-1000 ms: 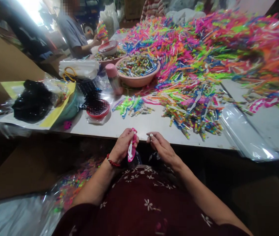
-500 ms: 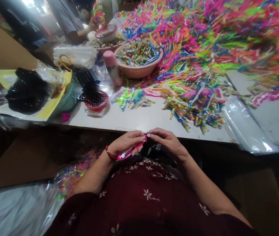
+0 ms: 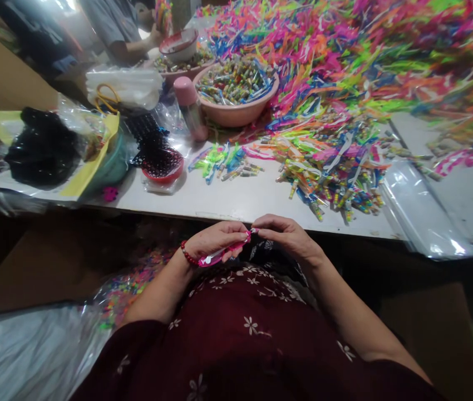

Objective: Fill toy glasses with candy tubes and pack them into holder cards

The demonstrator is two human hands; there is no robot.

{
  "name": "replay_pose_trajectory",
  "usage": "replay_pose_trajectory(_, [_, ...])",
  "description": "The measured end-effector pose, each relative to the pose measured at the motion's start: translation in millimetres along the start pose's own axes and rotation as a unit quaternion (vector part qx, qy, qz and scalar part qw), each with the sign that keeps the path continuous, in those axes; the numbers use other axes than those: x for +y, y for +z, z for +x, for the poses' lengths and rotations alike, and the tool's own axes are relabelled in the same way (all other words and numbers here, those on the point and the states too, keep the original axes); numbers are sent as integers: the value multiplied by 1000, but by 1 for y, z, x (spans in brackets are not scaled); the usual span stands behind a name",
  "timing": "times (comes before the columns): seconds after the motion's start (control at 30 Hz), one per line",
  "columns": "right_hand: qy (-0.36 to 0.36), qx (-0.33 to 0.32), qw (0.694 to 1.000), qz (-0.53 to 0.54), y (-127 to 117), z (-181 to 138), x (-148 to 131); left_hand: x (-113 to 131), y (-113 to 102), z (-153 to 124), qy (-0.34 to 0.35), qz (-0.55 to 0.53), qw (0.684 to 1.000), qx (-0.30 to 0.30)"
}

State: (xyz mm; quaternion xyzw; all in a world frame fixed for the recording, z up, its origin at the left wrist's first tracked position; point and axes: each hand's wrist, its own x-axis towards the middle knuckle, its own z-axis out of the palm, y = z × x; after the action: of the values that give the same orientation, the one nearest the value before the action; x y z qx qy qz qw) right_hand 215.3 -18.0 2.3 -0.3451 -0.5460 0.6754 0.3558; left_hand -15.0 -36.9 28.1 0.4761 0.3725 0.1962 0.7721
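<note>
My left hand (image 3: 215,240) is closed around a pink plastic strip (image 3: 218,255) that lies sideways, its end poking out near my wrist with the red bead bracelet. My right hand (image 3: 287,235) pinches the strip's other end, fingertips meeting my left hand's just below the white table's front edge (image 3: 228,210). Both hands hover over my lap, above my dark red flowered top. On the table straight ahead lies a small bunch of green and blue strips with little rolls (image 3: 226,163). A larger heap of the same filled strips (image 3: 332,172) lies to the right.
A huge pile of neon strips (image 3: 365,61) covers the far table. A pink basin of small rolls (image 3: 236,92) stands behind a pink bottle (image 3: 190,108). Clear bags (image 3: 420,211) lie right; a red basket (image 3: 162,167) and black bundle (image 3: 42,147) left. Another person (image 3: 119,28) works at the back.
The pink strip went from upright in my left hand to lying sideways. My right hand closed in and pinched its end. The view tipped down slightly.
</note>
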Motion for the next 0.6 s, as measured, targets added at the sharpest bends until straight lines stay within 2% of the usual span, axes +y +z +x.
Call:
replay_pose_trajectory(0.23, [-11, -28, 998, -56, -7, 1, -3, 0, 0, 1, -22, 0, 1000, -12])
replay_pose_trajectory(0.4, [-1, -76, 994, -78, -12, 2, -11, 3, 0, -2, -44, -17, 998, -41])
replay_pose_trajectory(0.6, [-8, -82, 991, -101, -11, -1, -21, 4, 0, -3, -47, -21, 997, -55])
